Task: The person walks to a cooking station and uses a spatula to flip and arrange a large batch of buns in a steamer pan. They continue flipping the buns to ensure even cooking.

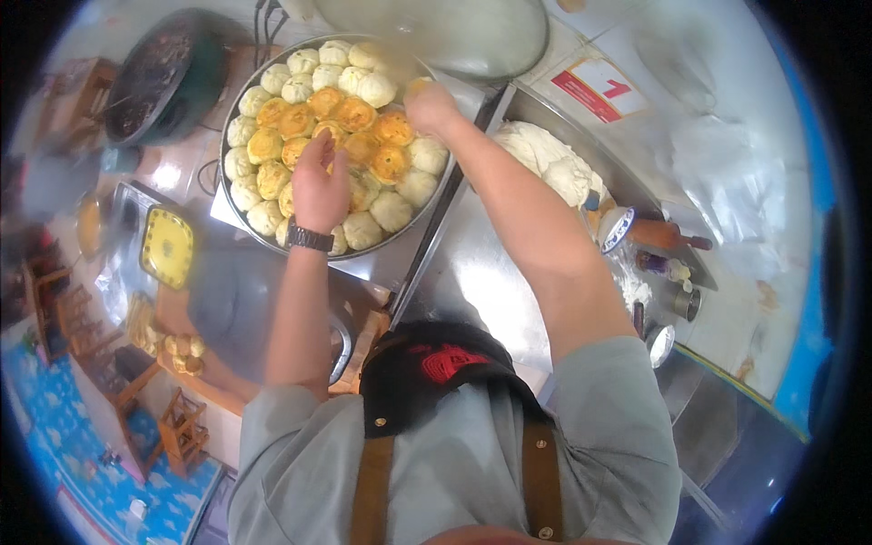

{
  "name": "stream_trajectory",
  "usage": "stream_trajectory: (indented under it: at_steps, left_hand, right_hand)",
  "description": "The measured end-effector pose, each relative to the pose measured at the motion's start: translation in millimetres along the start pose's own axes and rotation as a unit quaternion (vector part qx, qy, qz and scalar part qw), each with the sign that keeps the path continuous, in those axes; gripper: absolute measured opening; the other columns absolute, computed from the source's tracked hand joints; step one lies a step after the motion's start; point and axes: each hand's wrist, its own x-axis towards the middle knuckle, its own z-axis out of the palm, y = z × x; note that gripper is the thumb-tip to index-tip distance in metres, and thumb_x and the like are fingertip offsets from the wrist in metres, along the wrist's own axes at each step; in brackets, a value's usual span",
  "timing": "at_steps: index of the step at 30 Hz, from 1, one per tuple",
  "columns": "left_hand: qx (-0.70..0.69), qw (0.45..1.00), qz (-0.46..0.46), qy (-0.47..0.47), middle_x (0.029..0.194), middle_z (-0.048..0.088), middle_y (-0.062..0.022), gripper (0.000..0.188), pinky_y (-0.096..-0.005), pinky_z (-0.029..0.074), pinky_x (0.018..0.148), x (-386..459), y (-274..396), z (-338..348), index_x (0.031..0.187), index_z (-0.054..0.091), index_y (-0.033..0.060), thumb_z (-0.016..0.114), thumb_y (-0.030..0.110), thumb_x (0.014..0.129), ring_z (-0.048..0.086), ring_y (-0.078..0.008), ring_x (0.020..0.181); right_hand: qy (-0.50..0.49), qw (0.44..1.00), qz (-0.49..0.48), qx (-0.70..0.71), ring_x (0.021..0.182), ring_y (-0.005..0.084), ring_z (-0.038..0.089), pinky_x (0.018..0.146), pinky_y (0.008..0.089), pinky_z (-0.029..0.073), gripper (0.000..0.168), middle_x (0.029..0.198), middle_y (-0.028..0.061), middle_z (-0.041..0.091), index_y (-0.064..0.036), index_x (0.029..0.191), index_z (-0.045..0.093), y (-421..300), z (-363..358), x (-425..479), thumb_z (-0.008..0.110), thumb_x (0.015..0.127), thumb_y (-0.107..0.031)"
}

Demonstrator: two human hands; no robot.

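Observation:
A large round pan (227, 178) holds many stuffed buns; those in the middle are browned on top, and the pale ones (391, 212) lie around the rim. My left hand (320, 184), with a dark watch on its wrist, is over the browned buns with its fingers apart; whether it touches one is unclear. At the pan's upper right edge my right hand (429, 107) is closed around a small yellowish thing, perhaps a bun, mostly hidden by the fingers. A blurred patch covers the pan's top edge.
A big round lid (477, 34) lies beyond the pan, a dark green pot (170, 75) to the left. A yellow tray (167, 246) stands lower left. On the right, a metal trough holds dough (545, 157), a blue-and-white bowl (616, 230), a rolling pin (657, 234) and a bottle (661, 266).

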Motion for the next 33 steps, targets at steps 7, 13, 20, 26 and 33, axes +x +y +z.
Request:
stream_trajectory:
  at_steps: [7,13,20,26,33]
  left_hand:
    - [-0.023,0.999,0.027,0.040,0.125,0.065,-0.0297,0.047,-0.0398,0.053,0.099,45.4,-12.0,19.6,0.138,0.052,-0.0098,0.059,0.013,0.098,0.065,-0.0344,0.120]
    - [-0.079,0.993,-0.013,0.087,0.131,0.062,-0.0306,0.055,-0.0408,0.051,0.099,107.6,-42.9,81.4,0.145,0.044,-0.0109,0.053,0.012,0.096,0.063,-0.0371,0.118]
    - [0.091,0.992,-0.038,-0.075,0.102,0.075,-0.0168,0.032,-0.0330,0.054,0.075,100.9,-35.2,41.9,0.122,0.066,-0.0062,0.059,0.013,0.098,0.071,-0.0176,0.090]
    - [0.106,0.993,-0.016,0.054,0.089,0.075,-0.0202,0.024,-0.0389,0.057,0.075,19.9,15.3,-50.3,0.104,0.074,-0.0007,0.064,0.020,0.097,0.074,-0.0321,0.083]
    - [0.141,0.980,-0.088,0.105,0.060,0.060,-0.0124,0.019,-0.0347,0.044,0.053,-101.8,23.4,-99.7,0.096,0.074,0.0004,0.074,0.019,0.092,0.054,-0.0185,0.052]
  right_hand:
    - [-0.191,0.747,0.314,0.554,0.047,0.0121,0.047,0.040,0.0263,0.034,0.023,0.069,0.0097,0.062,0.001,0.086,0.063,14.5,-50.3,-3.7,0.058,0.101,-0.016]
    - [-0.142,0.639,0.262,0.709,0.061,0.0098,0.049,0.051,0.0236,0.037,0.021,0.088,0.0099,0.063,0.004,0.114,0.062,8.1,-29.9,-7.1,0.059,0.101,-0.011]
    - [0.123,0.928,-0.091,0.339,0.068,0.0153,0.063,0.067,0.0323,0.052,0.028,0.090,0.0102,0.070,-0.008,0.124,0.070,26.1,-56.5,-15.2,0.066,0.096,-0.006]
    - [0.039,0.874,0.066,0.481,0.068,0.0149,0.062,0.066,0.0317,0.052,0.028,0.085,0.0083,0.070,-0.006,0.127,0.068,30.6,-70.4,-36.3,0.062,0.100,-0.011]
    - [-0.031,0.749,0.180,0.637,0.061,0.0094,0.056,0.055,0.0250,0.045,0.029,0.080,0.0093,0.069,0.001,0.124,0.066,10.4,-75.1,-35.4,0.054,0.106,-0.018]
